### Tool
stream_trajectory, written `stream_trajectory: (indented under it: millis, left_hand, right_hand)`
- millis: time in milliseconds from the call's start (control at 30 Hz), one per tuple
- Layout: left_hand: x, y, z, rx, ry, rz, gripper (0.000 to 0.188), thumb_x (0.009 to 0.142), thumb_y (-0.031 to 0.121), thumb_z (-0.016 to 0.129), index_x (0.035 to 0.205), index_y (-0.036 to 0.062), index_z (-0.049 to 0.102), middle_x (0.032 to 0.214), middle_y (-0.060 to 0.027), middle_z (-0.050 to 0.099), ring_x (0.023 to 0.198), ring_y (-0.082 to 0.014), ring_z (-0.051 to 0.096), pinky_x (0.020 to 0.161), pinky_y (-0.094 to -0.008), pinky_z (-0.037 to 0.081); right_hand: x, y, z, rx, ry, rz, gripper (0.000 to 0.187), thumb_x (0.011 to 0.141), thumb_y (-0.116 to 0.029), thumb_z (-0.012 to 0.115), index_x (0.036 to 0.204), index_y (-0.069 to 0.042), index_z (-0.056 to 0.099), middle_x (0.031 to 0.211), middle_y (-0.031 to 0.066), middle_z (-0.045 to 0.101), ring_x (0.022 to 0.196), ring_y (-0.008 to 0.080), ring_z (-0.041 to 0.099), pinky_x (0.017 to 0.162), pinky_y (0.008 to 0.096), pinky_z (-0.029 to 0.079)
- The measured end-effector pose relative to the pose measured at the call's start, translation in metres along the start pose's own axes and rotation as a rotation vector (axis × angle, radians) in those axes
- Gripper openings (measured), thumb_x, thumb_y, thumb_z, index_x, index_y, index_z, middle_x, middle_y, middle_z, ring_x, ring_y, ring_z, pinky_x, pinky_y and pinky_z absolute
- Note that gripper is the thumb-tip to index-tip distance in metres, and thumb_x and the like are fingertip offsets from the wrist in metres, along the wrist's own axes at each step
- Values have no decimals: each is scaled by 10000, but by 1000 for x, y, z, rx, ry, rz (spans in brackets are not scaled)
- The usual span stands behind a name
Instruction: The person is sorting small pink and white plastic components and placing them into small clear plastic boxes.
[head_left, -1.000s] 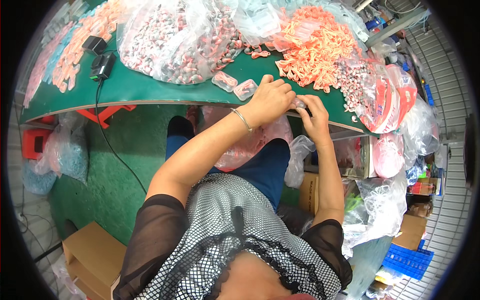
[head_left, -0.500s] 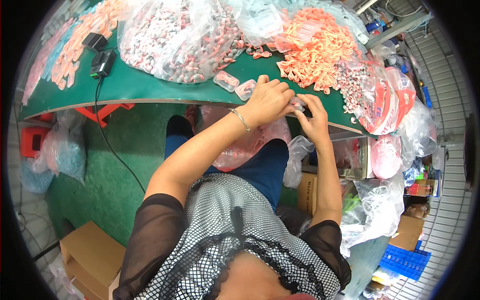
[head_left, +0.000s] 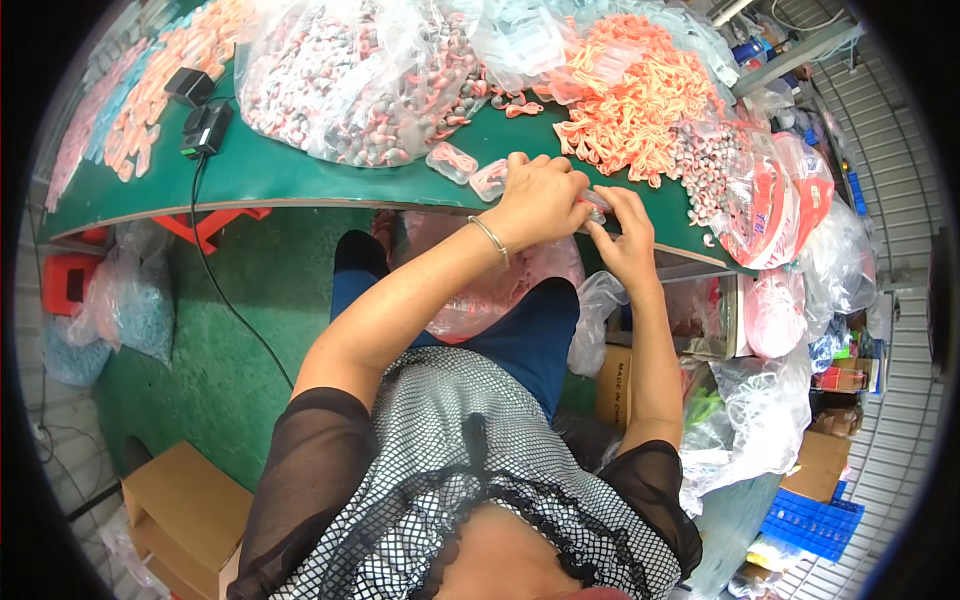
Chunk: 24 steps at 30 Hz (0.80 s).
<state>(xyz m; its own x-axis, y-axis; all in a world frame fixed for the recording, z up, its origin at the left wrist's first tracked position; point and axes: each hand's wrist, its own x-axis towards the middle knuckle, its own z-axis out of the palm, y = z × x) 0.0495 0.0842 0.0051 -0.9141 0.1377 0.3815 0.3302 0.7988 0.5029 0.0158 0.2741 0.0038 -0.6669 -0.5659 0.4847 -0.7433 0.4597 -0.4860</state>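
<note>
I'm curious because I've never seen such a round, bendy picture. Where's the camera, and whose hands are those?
There's no robot here, just a person working with bare hands. A wide camera on the person's head looks down, so straight edges look curved.

The left hand and right hand meet at the near edge of a green table. Between them they hold a small see-through thing, mostly hidden.

On the table are clear cases with pinkish loops inside, a big clear bag of pink-and-gray pieces, and a heap of orange cords.
</note>
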Motion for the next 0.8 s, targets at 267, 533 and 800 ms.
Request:
stream_trajectory:
  millis: [267,533,800]
  left_hand:
    - [-3,4,1,-34,4,-80,233,847,309,646,997,142,710,945,-59,647,939,-256,601,802,-445,346]
    - [-3,-3,-1,-39,-11,-6,254,865,289,629,1054,134,697,991,-59,646,968,-257,588,829,-444,349]
    - [-6,-8,-4,49,112,251,246,746,202,748,969,127,678,932,-7,637,946,-206,585,840,-418,367]
  right_hand:
    - [-4,-2,6,-25,53,-38,485,721,-23,771,1179,-34,611,1080,163,589,977,313,605,832,370,510]
    - [-4,-7,6,-55,71,-34,476,721,-19,768,1171,-33,612,1071,160,587,974,316,603,837,373,506]
    - [-6,-12,5,-17,81,-1,414,741,2,741,1138,-31,629,1035,154,597,947,304,605,830,370,500]
